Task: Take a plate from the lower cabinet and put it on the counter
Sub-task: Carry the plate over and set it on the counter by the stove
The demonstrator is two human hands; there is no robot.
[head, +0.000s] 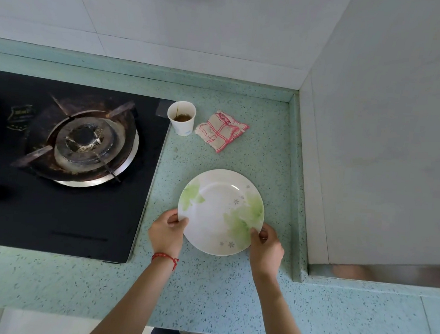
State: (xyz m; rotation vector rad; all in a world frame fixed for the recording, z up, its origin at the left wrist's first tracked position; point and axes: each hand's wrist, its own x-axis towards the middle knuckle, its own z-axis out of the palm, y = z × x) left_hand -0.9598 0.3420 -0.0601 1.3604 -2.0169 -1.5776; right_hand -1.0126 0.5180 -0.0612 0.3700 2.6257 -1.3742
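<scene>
A white plate (216,210) with green leaf prints and small grey flowers is over the speckled green counter (211,292), right of the stove. My left hand (167,232) grips its near-left rim, thumb on top. My right hand (266,245) grips the near-right rim the same way. I cannot tell whether the plate rests fully on the counter or hovers just above it. The lower cabinet is out of sight below the counter edge.
A black gas hob (64,160) with a rusty burner fills the left. A paper cup (182,117) with brown liquid and a folded pink-checked cloth (220,131) sit behind the plate. A raised counter lip (297,188) and a grey wall bound the right.
</scene>
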